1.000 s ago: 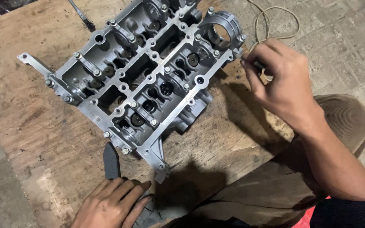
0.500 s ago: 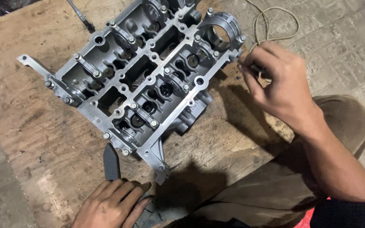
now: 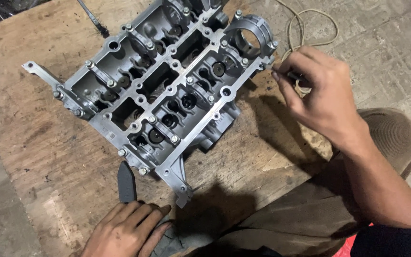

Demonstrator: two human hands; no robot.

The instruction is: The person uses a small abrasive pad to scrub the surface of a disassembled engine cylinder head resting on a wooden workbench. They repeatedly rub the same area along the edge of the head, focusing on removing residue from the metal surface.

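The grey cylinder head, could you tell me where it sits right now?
In the head view, the cylinder head lies diagonally on the wooden board, between the left hand and the right hand.

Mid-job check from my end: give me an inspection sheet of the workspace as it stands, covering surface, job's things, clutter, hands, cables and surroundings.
Surface: worn, stained wooden board on the ground.
Job's things: grey metal cylinder head lying on the board, open side up.
Clutter: dark flat tool by the head's near corner; thin dark rod at the board's far edge.
Hands: left hand flat on a dark rag at the near edge; right hand pinching something small, too hidden to identify, beside the head's right corner.
Cables: pale cord looped on the floor behind the right hand.
Surroundings: paved block floor; the person's brown trouser knee.
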